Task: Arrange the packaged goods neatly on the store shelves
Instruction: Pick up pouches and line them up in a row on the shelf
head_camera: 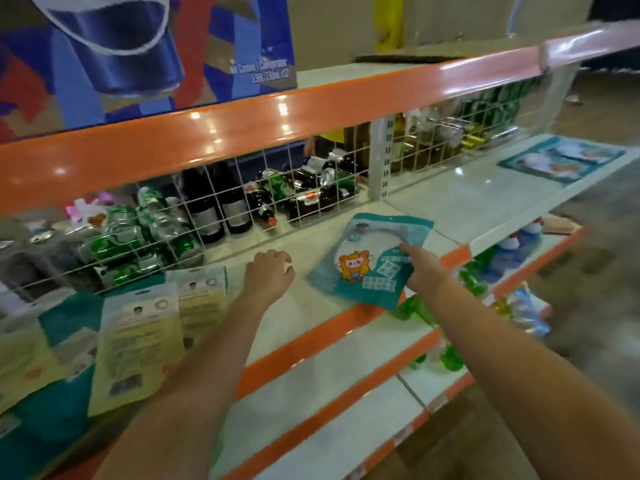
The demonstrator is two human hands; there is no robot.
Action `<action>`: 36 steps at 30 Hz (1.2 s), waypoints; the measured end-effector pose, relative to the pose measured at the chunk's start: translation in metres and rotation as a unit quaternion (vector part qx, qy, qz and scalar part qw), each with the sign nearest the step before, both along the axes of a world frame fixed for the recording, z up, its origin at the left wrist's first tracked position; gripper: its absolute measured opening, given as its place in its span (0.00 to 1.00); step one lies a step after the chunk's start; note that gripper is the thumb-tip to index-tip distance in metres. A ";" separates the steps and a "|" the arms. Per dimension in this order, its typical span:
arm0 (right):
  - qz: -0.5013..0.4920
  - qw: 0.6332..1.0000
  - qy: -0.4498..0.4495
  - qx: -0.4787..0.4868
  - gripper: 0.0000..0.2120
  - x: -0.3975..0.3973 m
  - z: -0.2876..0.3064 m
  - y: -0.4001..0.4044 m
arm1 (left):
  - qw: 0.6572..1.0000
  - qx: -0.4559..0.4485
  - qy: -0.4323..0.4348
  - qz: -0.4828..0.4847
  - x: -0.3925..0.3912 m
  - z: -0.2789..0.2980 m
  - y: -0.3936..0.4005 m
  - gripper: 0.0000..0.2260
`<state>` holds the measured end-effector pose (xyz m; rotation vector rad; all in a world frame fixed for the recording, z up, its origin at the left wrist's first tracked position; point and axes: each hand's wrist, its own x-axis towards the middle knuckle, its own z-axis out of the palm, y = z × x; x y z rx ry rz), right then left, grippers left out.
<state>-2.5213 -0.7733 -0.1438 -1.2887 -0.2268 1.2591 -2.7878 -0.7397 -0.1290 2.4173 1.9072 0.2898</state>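
A teal packet with a cartoon figure [370, 261] lies tilted on the white shelf [304, 306], its lower corner past the orange front edge. My right hand [424, 270] grips its right edge, index finger stretched across the top. My left hand [268, 271] hovers over bare shelf just left of the packet, fingers loosely curled, holding nothing. To the left, several pale yellow and teal packets [138, 344] lie flat and overlapping. Another teal packet [561, 159] lies flat on the shelf at far right.
A white wire grid [242, 202] backs the shelf, with dark bottles and green cans behind it. An orange-edged shelf [242, 126] hangs above, carrying a blue printed box [138, 46]. Lower shelves at right hold green and blue bottles [485, 271].
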 end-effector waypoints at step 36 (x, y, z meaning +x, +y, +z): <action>-0.453 0.891 0.013 -0.021 0.05 0.388 -0.027 -0.285 | 0.907 -0.022 0.010 -0.421 0.510 -0.004 -0.102 0.16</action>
